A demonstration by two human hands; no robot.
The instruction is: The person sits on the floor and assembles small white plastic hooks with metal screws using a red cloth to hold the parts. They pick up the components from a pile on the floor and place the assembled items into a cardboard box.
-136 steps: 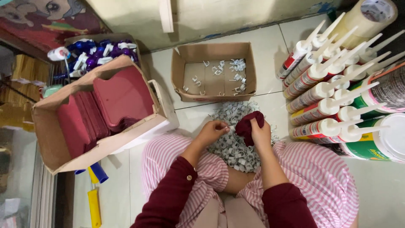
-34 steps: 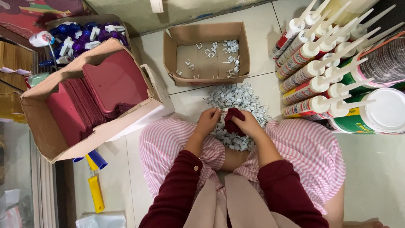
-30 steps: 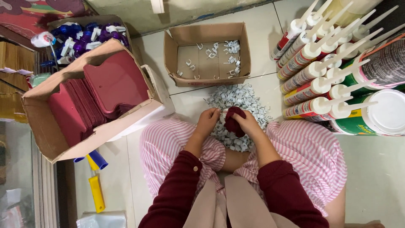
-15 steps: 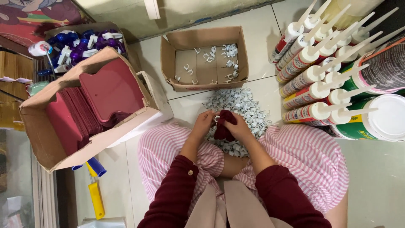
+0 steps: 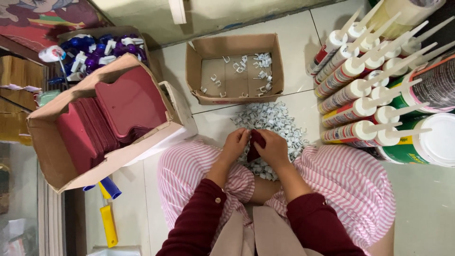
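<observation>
A small dark red piece (image 5: 256, 141) sits between the two hands, just above the person's lap and right over a heap of little white clips (image 5: 275, 124) on the pale floor (image 5: 303, 52). The left hand (image 5: 236, 142) curls closed against the left side of the red piece, and the right hand (image 5: 273, 146) wraps around its right side, so both hands hold it tight together. The fingers hide most of the piece, so its full shape cannot be seen. The white clips spread out past the hands toward a small open cardboard box (image 5: 235, 66), which has a few more white clips lying inside it. To the left stands a bigger cardboard box (image 5: 47, 151), tilted, filled with stacks of flat dark red pieces (image 5: 128, 102). To the right, a row of tubes with long white pointed tips (image 5: 353, 97) lies side by side. The person sits on the floor in pink striped trousers (image 5: 350, 182) and dark red sleeves (image 5: 201, 220).
</observation>
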